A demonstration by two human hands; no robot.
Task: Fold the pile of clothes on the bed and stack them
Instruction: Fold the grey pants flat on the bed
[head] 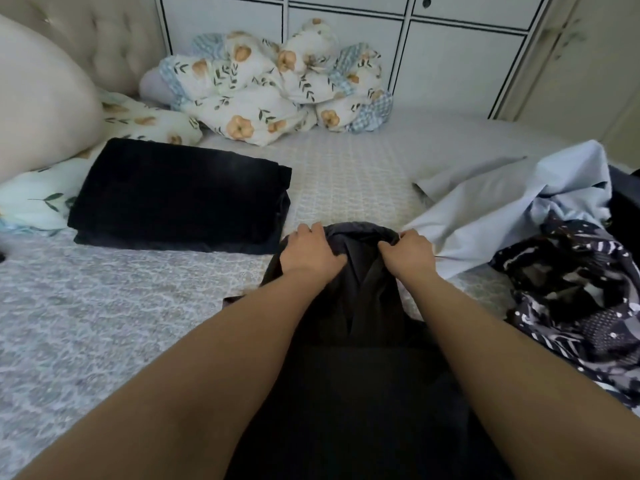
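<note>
The dark garment (360, 306) lies on the bed (104, 323) with its long axis running from the person toward its far edge, where the left hand (310, 252) and right hand (408, 252) each curl a grip on it; the folded black stack (180, 199) lies nearer the left hand.

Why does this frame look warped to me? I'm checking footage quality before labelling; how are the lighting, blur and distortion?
Head view: wide-angle bending curves the cabinet lines and stretches the forearms near the bottom edge; light is soft and dim with no glare; the folded black stack and the dark garment gripped by the left hand and right hand lose fold detail; overall slightly soft.
</note>
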